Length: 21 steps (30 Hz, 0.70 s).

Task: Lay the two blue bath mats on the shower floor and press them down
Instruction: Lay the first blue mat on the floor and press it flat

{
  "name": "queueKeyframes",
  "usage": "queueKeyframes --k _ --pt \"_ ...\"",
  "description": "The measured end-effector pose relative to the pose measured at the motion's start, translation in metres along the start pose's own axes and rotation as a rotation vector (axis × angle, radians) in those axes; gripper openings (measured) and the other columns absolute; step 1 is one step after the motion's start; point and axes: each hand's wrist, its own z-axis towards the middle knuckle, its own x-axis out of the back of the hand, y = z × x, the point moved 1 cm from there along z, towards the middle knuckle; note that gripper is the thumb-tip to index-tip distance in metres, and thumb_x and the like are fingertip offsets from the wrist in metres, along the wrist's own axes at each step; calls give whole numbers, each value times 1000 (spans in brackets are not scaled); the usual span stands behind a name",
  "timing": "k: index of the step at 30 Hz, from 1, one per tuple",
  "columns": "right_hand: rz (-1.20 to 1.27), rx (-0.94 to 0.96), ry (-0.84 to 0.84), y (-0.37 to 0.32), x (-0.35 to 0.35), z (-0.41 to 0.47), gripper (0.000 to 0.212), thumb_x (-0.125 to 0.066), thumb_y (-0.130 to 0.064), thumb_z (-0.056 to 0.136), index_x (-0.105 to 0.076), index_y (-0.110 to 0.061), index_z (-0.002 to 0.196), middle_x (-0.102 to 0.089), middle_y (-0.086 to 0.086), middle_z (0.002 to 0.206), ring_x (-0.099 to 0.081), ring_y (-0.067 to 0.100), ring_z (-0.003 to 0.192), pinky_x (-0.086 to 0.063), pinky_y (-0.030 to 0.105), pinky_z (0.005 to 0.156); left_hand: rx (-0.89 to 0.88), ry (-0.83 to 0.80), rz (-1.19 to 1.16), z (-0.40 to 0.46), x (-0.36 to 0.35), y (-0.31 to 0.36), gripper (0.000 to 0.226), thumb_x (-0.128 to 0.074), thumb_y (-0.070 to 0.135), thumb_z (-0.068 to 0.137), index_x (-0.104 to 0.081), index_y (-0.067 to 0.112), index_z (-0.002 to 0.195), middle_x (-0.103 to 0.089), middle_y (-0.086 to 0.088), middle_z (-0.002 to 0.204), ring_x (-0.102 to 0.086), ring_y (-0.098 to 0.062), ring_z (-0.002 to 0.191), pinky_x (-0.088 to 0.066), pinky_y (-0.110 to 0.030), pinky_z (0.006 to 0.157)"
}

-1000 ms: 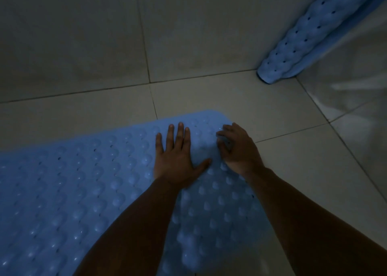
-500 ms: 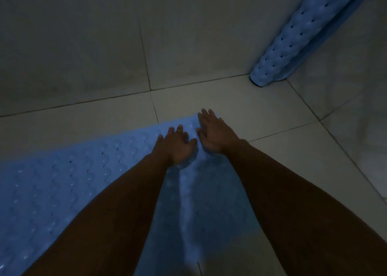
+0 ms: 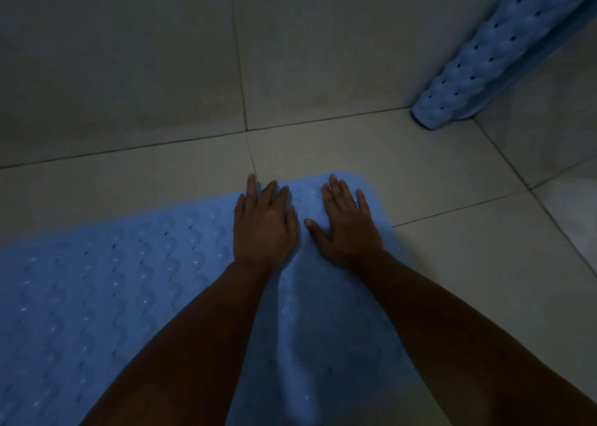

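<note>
1. The flat blue bath mat lay spread on the shower floor, running from the lower left up to a rounded far corner near the middle. It looked like soft rubbery stuff, covered in rows of raised bubble bumps with little holes between them.
2. A soft ridge was bulging up in the mat between the two forearms, so that part wasn't sitting flat.
3. The left hand was palm-down on the mat's far edge, fingers straight and close together, with the longest fingertip poking just past the edge onto the tile.
4. The right hand was palm-down just beside it, near the rounded corner, fingers straight and slightly fanned, thumb stuck out toward the left hand. Neither hand was gripping anything, just pressing flat.
5. Both forearms came in from the bottom, reaching forward.
6. The second blue mat was rolled into a tube with the same bumpy, holey texture, leaning up in the far right corner, well apart from the hands.
7. Floor and walls were big, smooth, pale tiles with thin dark grout lines. Lighting was pretty dim.
</note>
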Motion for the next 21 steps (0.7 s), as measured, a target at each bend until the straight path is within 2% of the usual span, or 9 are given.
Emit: queueKeyframes --k 6,12,14,17,19,21 --pt "10 -13 -20 -2 2 1 89 -24 -72 96 -19 -9 159 -9 10 168 -8 23 156 -7 50 126 32 48 -13 10 -4 4 58 -26 43 102 -47 16 150 -41 -9 159 -10 -32 157 -25 -54 122" --pt "2 1 -38 -1 3 2 101 -13 -81 89 -13 -9 160 -4 11 169 -3 23 156 -2 51 126 15 47 -24 3 -2 2 59 -25 44 103 -44 17 151 -39 -8 161 -8 -31 157 -21 -53 124" --pt "9 -8 -110 -2 5 2 106 -16 -85 86 -6 -10 160 3 9 169 4 22 156 3 50 125 17 45 -21 -3 2 0 59 -25 45 103 -44 17 151 -38 -8 161 -8 -32 157 -21 -53 124" --pt "110 -77 -336 -1 20 17 109 -28 -85 85 4 -14 160 14 4 168 12 19 155 10 48 124 28 35 -6 -11 14 -2 54 -31 42 106 -44 16 152 -37 -9 161 -7 -32 157 -20 -53 124" --pt "223 -158 -466 -4 53 33 102 -38 -79 89 -7 -14 161 2 4 169 -2 22 156 -2 43 126 50 39 6 -18 29 -1 52 -33 41 107 -44 16 152 -37 -9 162 -6 -33 157 -20 -54 124" --pt "226 -175 -452 7 75 42 85 -44 -67 96 -25 -13 158 -24 8 165 -25 26 151 -19 38 122 66 51 12 -22 40 2 53 -32 42 107 -43 16 152 -37 -9 161 -6 -33 157 -20 -54 124"
